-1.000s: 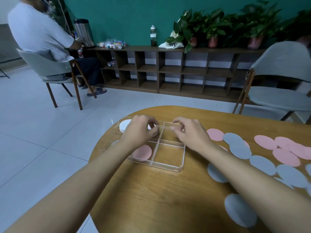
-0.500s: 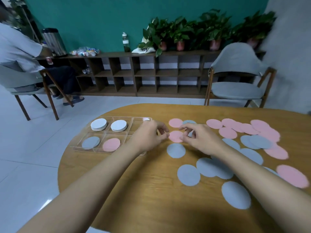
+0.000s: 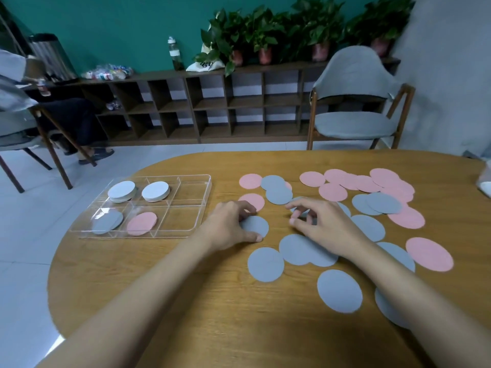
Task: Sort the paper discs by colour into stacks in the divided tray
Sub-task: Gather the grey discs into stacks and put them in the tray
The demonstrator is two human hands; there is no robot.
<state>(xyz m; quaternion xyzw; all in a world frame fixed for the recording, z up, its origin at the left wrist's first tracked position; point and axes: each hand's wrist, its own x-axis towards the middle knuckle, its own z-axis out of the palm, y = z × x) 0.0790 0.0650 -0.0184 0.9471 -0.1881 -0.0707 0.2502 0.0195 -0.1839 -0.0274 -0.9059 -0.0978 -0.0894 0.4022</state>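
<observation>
A clear divided tray sits at the table's left. Its back compartments hold two white disc stacks. Its front compartments hold a grey disc and a pink disc; the right-hand compartments are bare. Loose pink discs and grey discs are scattered over the right half of the table. My left hand pinches the left edge of a grey disc that lies flat on the table. My right hand hovers with curled, spread fingers over another grey disc.
The round wooden table ends close on the left. A grey chair stands behind it, and a dark shelf unit with potted plants lines the green wall. A seated person is at far left. A clear container shows at the right edge.
My view has swung right from the tray to the loose discs. Both hands left the tray; the left has come down onto a grey disc, the right sits beside it.
</observation>
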